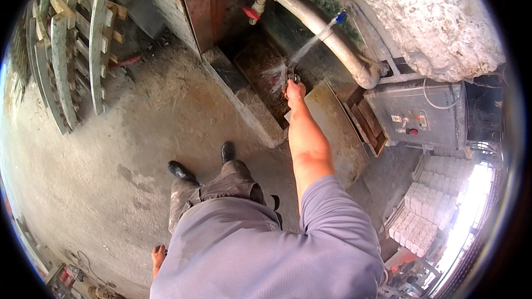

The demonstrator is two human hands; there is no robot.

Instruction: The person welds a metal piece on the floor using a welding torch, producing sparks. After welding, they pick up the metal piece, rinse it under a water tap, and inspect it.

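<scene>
My right arm reaches out toward a walled trough (260,119), and my right hand (295,89) is closed around a small dark, metallic-looking object (293,78). Water (310,48) streams from a blue-handled tap (339,17) on the wall and splashes over the object and the fingertips. The spray and the fingers hide most of its shape. Low at my left side hangs my left hand (159,254), away from any object. Its fingers are small in view and loosely bent, with nothing visible in them.
A thick pale pipe (302,14) with a red-handled valve (251,13) runs along the rough wall. Right of the trough are a leaning board (332,133) and a grey control box (415,113). Wooden frames (64,61) stand at left; stacked white blocks (421,210) lie at right.
</scene>
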